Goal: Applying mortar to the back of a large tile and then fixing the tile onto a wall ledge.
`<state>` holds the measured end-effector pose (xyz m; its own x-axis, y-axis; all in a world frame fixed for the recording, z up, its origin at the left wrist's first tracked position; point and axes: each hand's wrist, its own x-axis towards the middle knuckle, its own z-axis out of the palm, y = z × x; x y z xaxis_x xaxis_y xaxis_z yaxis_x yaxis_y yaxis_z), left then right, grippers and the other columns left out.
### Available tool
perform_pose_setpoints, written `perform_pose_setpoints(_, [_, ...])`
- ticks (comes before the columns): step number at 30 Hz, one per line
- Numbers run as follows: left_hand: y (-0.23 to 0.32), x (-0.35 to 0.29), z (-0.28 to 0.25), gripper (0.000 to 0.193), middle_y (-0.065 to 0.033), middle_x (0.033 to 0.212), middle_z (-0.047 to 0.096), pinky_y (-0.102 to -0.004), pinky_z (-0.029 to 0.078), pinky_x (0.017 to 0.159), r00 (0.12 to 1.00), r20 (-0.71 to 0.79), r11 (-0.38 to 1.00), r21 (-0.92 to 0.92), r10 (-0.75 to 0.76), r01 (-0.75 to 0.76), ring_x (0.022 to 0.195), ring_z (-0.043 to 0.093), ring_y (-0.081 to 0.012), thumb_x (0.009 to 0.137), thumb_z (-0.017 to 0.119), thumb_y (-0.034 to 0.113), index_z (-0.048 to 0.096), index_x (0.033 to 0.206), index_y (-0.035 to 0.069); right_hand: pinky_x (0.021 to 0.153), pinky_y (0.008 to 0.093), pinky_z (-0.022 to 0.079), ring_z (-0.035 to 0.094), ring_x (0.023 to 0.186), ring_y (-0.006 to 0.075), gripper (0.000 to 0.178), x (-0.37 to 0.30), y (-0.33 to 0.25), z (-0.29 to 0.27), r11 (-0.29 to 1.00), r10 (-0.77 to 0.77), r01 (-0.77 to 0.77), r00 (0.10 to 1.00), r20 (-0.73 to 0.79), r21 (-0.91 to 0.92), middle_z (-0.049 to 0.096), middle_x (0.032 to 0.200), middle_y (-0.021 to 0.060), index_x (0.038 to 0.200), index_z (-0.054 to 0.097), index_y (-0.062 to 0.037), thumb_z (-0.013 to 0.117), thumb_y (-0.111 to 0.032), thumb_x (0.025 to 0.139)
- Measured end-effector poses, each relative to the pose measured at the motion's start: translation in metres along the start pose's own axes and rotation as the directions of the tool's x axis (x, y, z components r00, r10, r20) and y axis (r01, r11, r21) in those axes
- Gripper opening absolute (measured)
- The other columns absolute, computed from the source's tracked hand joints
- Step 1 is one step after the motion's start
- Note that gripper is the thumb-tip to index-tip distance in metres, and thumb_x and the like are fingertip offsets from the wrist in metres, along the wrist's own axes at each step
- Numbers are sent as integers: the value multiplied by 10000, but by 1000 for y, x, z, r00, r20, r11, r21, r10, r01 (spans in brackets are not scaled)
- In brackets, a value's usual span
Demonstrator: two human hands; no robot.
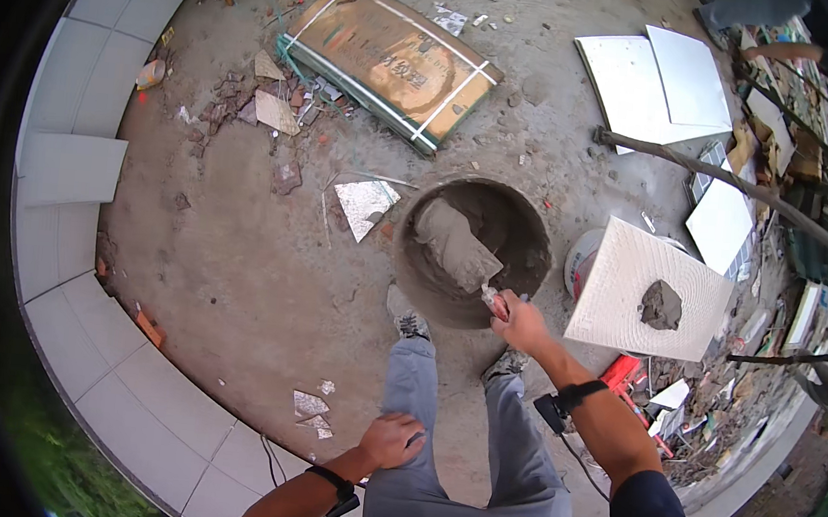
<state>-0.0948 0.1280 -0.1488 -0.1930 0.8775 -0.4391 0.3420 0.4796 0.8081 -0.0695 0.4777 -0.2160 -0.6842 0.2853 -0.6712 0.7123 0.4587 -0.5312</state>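
Observation:
My right hand [521, 324] is closed round the reddish handle of a trowel [492, 295]. Its blade is largely hidden under a thick load of grey mortar [455, 242], over the mouth of a round bucket [412, 283] coated with wet mortar. My left hand [392, 441] rests on my left thigh with its fingers curled; a small dark spot shows at them, too unclear to name. To the right of the bucket, a pale tile [613, 296] lies back up across a white pail [581, 258]. A dab of mortar [662, 306] sits on that tile.
A strapped stack of boxed tiles [392, 55] lies beyond the bucket. White tiles [635, 91] are at the far right, near a long pole [736, 183] and rubble. Broken tile pieces [364, 205] litter the floor. A tiled ledge [155, 403] curves along the left.

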Motion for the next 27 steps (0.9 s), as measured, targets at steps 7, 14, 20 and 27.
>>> perform_pose_setpoints(7, [37,6,47,236,-123,900,649,-446,510,790,994,40,987,123,-105,100,874,627,-332,842,592,303,676,907,91,673,520,497,643,787,420,378,-143,29,-100,982,-181,182,983,-19,55,658,821,213,1070,542,-81,647,-353,829])
perform_pose_setpoints(14, [56,39,104,209,-135,816,638,-461,504,765,989,141,955,287,38,-78,825,622,-351,819,594,272,673,850,81,562,423,527,675,686,314,348,-355,169,-249,880,64,-206,945,-322,-427,660,801,116,1085,549,-119,667,-313,822])
perform_pose_setpoints(20, [-15,0,132,252,-192,874,653,-486,470,766,974,223,944,308,52,-120,813,599,-379,928,555,271,658,976,46,626,499,517,669,730,365,333,-341,306,-239,762,404,-502,862,-307,-409,675,803,153,1113,545,-97,625,-290,853])
perform_pose_setpoints(27, [-65,-19,99,302,-159,1099,636,-504,462,852,932,201,803,473,303,-363,970,581,-391,942,541,313,649,1100,79,669,499,503,640,777,393,285,-263,90,-152,996,93,-92,984,-155,15,650,831,171,1075,549,-122,597,-289,850])
